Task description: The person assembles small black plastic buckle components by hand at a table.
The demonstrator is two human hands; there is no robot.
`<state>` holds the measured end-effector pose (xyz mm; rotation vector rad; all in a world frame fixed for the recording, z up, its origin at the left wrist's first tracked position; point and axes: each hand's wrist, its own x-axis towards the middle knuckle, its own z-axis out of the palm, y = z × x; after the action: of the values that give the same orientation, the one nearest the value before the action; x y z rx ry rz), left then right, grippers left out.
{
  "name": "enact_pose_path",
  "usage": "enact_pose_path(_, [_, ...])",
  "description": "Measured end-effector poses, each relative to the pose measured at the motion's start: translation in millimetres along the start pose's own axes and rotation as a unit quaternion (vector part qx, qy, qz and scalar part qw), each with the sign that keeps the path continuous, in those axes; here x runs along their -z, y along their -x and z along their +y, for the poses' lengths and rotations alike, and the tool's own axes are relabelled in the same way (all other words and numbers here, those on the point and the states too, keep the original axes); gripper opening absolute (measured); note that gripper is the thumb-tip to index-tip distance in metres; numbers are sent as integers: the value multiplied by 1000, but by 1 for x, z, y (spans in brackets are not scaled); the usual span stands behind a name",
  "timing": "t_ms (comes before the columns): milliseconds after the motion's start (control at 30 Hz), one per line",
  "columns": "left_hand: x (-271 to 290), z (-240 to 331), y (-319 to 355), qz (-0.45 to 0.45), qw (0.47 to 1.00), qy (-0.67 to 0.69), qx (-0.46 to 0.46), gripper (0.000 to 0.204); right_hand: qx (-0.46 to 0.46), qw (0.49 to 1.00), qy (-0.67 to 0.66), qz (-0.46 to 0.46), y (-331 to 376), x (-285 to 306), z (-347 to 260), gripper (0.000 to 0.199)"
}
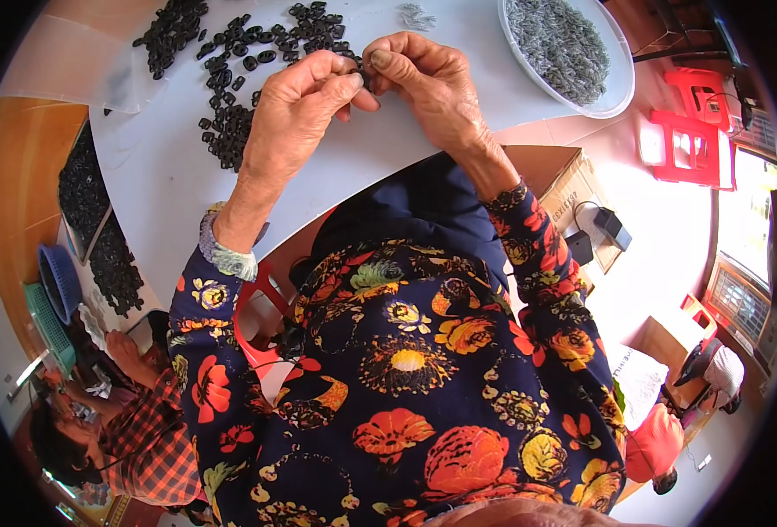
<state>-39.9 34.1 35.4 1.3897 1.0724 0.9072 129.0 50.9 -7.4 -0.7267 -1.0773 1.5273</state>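
Plenty looks left: loose black parts (pixel 227 132) and a tray (pixel 618 75) of grey pieces (pixel 555 48) on the table (pixel 169 176), left hand (pixel 300 101) and right hand (pixel 432 88) pinching one small dark piece (pixel 361 77) above it, finished count unclear.

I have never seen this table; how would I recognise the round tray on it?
Find the pale table at the top. On its right side, past the right hand, sits the round white tray. Unlike the loose black pieces leftward, it holds heaped, thin greyish pieces.
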Motion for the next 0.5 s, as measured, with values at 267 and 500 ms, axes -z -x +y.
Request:
enact_pose_path(267, [-2, 1, -1, -11, 999, -34, -23, 14, -6, 1000, 1, -1, 0, -2, -1, 16])
enact_pose_path(500, [-2, 2, -1, -6, 999, -48, -18, 15, -5, 1000, 13, -4, 0, -1, -1, 16])
